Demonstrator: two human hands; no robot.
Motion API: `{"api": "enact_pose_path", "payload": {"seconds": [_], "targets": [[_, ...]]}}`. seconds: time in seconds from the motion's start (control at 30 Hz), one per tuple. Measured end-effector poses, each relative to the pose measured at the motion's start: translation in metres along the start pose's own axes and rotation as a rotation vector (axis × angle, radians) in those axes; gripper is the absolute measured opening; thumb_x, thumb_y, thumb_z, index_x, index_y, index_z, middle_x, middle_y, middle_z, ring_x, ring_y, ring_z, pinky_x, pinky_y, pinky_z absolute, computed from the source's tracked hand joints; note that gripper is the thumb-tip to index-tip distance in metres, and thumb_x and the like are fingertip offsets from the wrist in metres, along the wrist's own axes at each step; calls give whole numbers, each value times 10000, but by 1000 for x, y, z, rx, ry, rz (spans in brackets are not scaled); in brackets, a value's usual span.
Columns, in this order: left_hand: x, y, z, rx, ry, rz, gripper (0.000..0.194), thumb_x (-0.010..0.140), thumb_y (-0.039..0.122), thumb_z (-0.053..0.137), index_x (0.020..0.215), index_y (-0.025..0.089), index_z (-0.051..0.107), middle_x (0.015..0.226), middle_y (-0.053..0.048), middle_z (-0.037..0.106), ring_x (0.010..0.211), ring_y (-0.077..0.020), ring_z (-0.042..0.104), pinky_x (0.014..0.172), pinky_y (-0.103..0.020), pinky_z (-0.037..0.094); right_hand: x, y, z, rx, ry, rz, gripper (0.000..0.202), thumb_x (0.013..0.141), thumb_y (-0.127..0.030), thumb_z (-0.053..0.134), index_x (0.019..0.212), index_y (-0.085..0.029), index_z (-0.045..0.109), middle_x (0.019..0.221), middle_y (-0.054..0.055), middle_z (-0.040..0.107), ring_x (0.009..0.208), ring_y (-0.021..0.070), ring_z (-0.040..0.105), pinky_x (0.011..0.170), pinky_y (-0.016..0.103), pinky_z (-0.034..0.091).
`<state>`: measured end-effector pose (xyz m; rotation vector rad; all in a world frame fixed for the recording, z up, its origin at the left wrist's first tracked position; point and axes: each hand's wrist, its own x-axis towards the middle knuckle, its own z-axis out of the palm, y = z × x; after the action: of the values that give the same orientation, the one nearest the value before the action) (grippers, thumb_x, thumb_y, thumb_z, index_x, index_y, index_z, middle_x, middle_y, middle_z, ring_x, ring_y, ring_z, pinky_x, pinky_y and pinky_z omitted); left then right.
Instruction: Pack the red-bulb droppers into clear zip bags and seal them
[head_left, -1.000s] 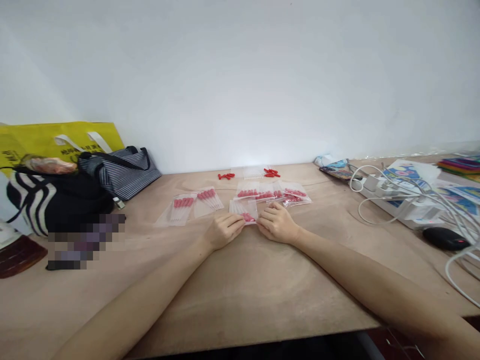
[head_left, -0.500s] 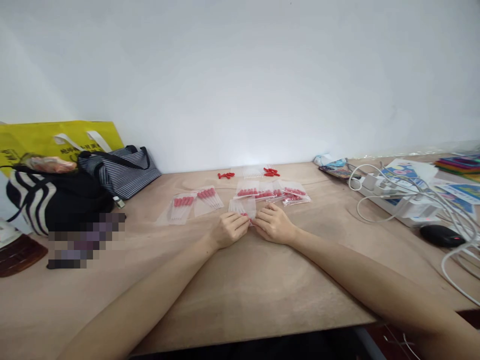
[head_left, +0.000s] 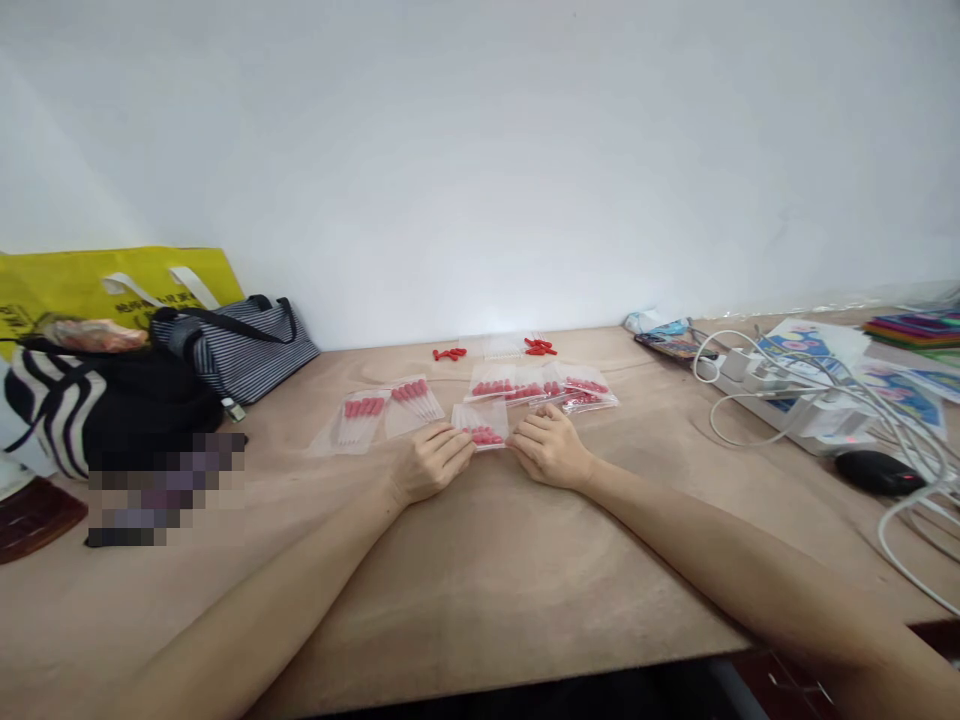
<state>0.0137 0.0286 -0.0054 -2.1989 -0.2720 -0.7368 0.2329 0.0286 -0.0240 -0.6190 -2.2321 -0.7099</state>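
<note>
Between my hands a small clear plastic bag [head_left: 484, 433] lies at the table's middle, with several red-ended sticks inside and its near edge toward me. My left hand [head_left: 435, 460] pinches the bag's left near corner. At the right near corner, my right hand [head_left: 551, 447] is closed on the same bag, its fingertips partly hidden. Just beyond lie filled bags [head_left: 525, 388] of the same kind, overlapping in a row. Two more filled bags [head_left: 364, 410] rest to the left.
Loose red pieces [head_left: 450, 354] lie in two small piles near the wall. Bags, including a striped one [head_left: 240, 345], stand at the left. On the right are a white power strip [head_left: 795, 415] with tangled cables, a black mouse [head_left: 877, 472] and papers. The wooden table [head_left: 480, 590] ends nearby.
My left hand has slid left along the bag's near edge, away from my right hand, uncovering the red ends. My right hand stays almost in place.
</note>
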Motion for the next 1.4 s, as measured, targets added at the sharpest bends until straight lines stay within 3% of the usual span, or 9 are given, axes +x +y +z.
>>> {"api": "enact_pose_path", "payload": {"seconds": [0.4,0.63,1.03,1.1,1.2,1.3,1.4], "targets": [[-7,-3,-5,24,-6,-17,104,812,89,466,796,132,559,743,-45,645,655,-133,607,661,-303,511,-2,0,-2,42,-10,22,234,816,-148,403,626,-159,538,591,3,509,611,112,404,709,300,249],[-12,-4,-12,-22,-87,-85,147,838,85,417,824,104,562,740,-65,633,668,-142,601,621,-269,496,-4,4,-2,51,-30,42,238,819,-148,401,627,-157,541,601,6,521,622,112,421,724,302,254],[-11,6,-13,-264,-80,-99,151,829,91,418,874,150,550,723,-36,632,643,-131,587,607,-240,473,0,-11,-1,105,-45,6,201,835,-226,442,709,-179,590,663,11,573,687,127,420,646,295,227],[-7,10,-15,-359,-95,-242,95,821,150,454,854,165,541,729,-29,624,651,-130,583,617,-237,471,2,-13,1,95,-46,-5,235,834,-174,426,649,-168,571,612,2,554,645,116,403,620,292,214],[4,17,-18,-534,-189,-786,195,793,300,497,933,164,504,731,-27,586,635,-134,569,586,-240,470,2,-13,0,98,-35,-17,241,810,-134,428,599,-156,541,569,-4,527,597,107,378,592,290,199],[14,20,-19,-815,-307,-1357,346,795,388,454,1058,165,423,585,30,509,492,-119,530,468,-225,446,2,-14,-1,119,-10,-33,222,794,-122,435,601,-157,540,557,-9,519,580,104,370,587,290,199],[20,23,-16,-1148,-298,-1681,425,744,367,528,1090,171,376,521,65,466,446,-114,515,446,-218,432,4,-19,-3,182,-23,-60,214,810,-128,421,662,-169,568,578,-8,534,597,107,387,607,288,223]]}}
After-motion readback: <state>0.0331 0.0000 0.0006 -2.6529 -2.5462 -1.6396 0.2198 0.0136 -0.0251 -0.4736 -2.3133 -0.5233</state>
